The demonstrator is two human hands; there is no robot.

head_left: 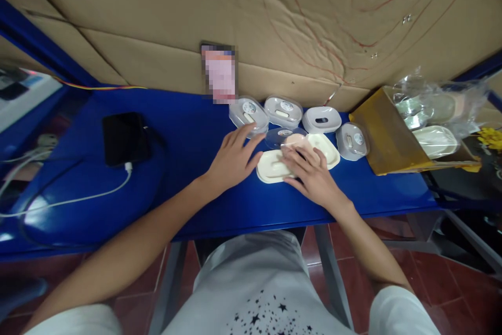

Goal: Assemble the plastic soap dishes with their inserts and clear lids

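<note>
My left hand [234,159] is over the blue table, its fingers spread, with the fingertips close to a small rounded container with a clear lid [243,113]. Nothing shows in its grasp. Fingers apart and slightly bent, my right hand [314,177] rests over a cream oval tray [270,169] and a light pink piece [296,141], partly hiding both. Whether its fingertips press on them I cannot tell. A second cream tray [331,153] lies beyond that hand. Behind the pink piece is a loose clear lid [274,138].
More lidded containers line the back: one [283,112] in the middle, a white one with a dark slot [322,119], another [352,141] at right. A cardboard box [372,136] holds plastic-wrapped pieces. Left are a black device [124,139] and white cable [98,195]. A phone [220,73] leans on cardboard.
</note>
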